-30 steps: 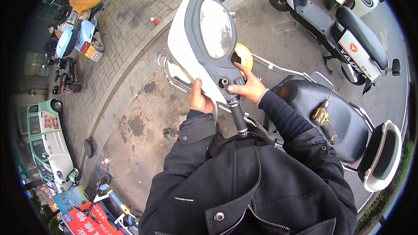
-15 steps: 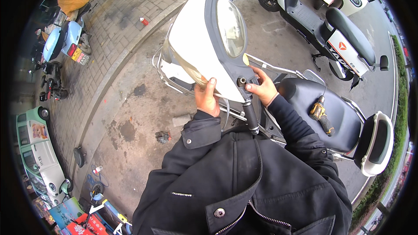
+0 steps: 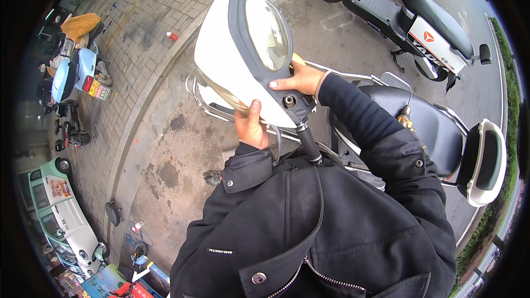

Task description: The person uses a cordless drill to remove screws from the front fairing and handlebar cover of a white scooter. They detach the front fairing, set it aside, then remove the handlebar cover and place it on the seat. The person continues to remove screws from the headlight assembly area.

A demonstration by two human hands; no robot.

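I have a scooter's white front headlight cover (image 3: 218,49) with grey trim and an oval lens (image 3: 265,30) between both hands. My left hand (image 3: 249,125) grips its lower left edge, thumb upward. My right hand (image 3: 301,79) grips the grey trim just below the lens, thumb on the surface and fingertips at the right edge. A metal fitting (image 3: 288,101) sits below that hand. A dark handlebar grip (image 3: 307,143) extends from beneath the cover. A cordless drill (image 3: 406,118) lies on the black seat (image 3: 434,146) behind my right sleeve.
A white-and-black scooter (image 3: 436,33) stands at the upper right. Parked scooters (image 3: 83,74) and a small green-and-white vehicle (image 3: 63,215) line the left. A curb (image 3: 149,94) separates paving bricks from stained pavement. A red can (image 3: 171,36) is on the bricks. Signboards (image 3: 110,281) are at lower left.
My right hand has shifted up and left on the trim, its thumb moving off the metal fitting to above it. The cover is slightly further left in view; my left hand still grips it.
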